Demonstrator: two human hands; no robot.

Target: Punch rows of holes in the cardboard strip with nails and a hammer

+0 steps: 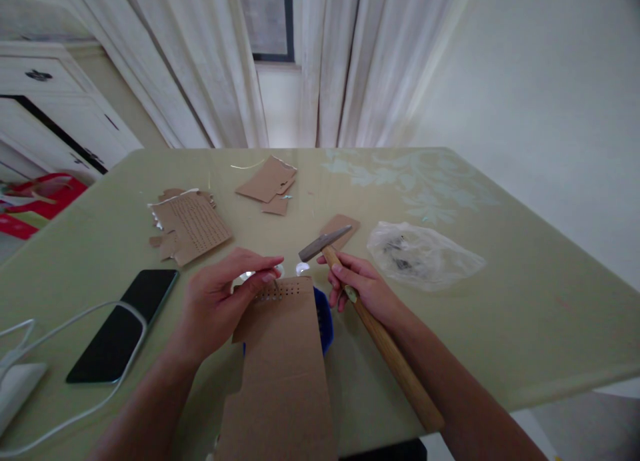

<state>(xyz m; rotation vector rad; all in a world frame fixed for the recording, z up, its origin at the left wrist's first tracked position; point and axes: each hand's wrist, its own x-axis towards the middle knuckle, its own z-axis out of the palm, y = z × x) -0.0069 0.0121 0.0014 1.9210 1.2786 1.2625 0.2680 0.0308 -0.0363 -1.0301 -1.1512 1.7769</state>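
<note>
My right hand (367, 284) is wrapped round the wooden handle of a hammer (383, 338). The hammer's metal head lies just above and right of the cardboard's far edge. My left hand (223, 298) pinches a thin nail (276, 285), its tip at the cardboard. Rows of small holes run along the far end of this long brown cardboard piece (285, 354). Beneath the cardboard a blue basket (324, 321) shows at the right side; most of it is hidden. Small shiny clear items (303, 268) show just beyond the cardboard's edge.
A clear plastic bag (425, 258) with small dark items lies at right. Punched cardboard (193, 228) and other cardboard scraps (267, 180) lie farther back. At left, a white cable (127, 374) crosses a black phone (127, 324) on the pale green table (500, 301).
</note>
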